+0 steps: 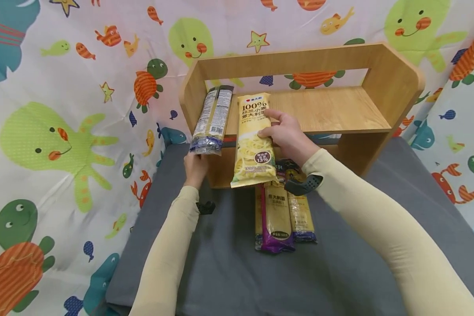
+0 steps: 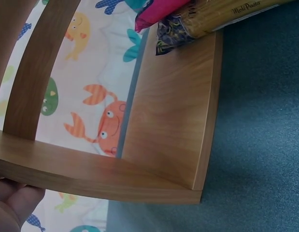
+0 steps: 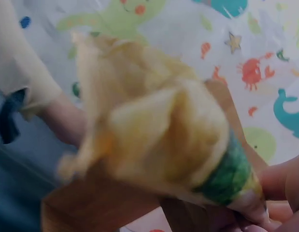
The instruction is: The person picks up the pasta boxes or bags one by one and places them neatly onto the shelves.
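In the head view, my right hand [image 1: 290,134] grips a yellow pasta bag [image 1: 254,140] by its right edge, holding it up in front of the wooden shelf [image 1: 328,107]. The same bag [image 3: 163,130] looms large and blurred in the right wrist view, with my right hand [image 3: 279,195] at its lower end. A clear pasta pack [image 1: 212,118] lies on the shelf's left end, its printed label up. Just below it, my left hand [image 1: 195,169] is at the shelf's side; the left wrist view shows my left hand [image 2: 16,205] touching the wooden edge [image 2: 115,183].
Several pasta packs [image 1: 277,215] lie on the grey cloth surface [image 1: 229,272], their far ends under the shelf's upper board. A patterned curtain [image 1: 83,83] hangs behind and at both sides of the shelf.
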Demonstrator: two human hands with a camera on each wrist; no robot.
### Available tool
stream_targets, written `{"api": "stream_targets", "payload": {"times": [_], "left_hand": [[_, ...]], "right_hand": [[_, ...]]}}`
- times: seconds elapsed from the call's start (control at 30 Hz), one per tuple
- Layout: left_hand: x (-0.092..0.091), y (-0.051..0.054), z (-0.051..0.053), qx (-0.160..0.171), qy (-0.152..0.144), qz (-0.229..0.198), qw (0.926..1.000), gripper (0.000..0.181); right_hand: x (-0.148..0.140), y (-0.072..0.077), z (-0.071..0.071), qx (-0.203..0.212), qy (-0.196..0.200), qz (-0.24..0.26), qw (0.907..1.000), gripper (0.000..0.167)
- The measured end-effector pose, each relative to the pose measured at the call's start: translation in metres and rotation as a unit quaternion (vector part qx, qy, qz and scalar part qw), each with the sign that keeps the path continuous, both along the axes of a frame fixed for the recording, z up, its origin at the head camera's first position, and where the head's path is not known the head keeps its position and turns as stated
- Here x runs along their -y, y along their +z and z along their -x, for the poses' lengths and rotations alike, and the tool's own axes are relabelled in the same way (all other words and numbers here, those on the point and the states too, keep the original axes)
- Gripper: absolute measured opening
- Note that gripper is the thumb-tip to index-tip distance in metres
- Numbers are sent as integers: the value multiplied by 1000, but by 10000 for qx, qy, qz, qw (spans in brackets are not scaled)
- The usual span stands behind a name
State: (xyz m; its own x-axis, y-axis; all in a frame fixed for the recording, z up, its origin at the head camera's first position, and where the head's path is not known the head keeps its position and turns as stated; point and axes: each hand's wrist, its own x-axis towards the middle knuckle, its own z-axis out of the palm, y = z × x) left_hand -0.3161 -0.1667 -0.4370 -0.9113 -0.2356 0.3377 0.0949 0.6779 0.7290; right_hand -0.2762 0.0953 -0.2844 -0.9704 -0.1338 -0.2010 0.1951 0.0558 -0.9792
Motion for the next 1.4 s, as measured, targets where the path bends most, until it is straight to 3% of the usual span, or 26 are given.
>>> {"api": "stream_targets", "payload": {"times": [0.17, 0.53, 0.8, 1.07, 1.4], "left_hand": [[-2, 1, -1, 18, -33, -9, 10000, 36], [-1, 0, -2, -22, -17, 166, 9999, 34], [-2, 2, -3, 102, -57, 99, 9999, 36], [-2, 2, -2, -49, -106, 198, 9997, 36], [-2, 2, -2, 108, -63, 21, 9999, 35]], "right_hand": [[6, 3, 18, 32, -31, -160, 9999, 68], [16, 2, 39, 100, -245, -467, 9986, 69], [19, 3, 51, 362, -428, -479, 9973, 70], [22, 7, 57, 299, -432, -982, 9938, 76], [26, 8, 62, 399, -602, -675, 9951, 83]]}}
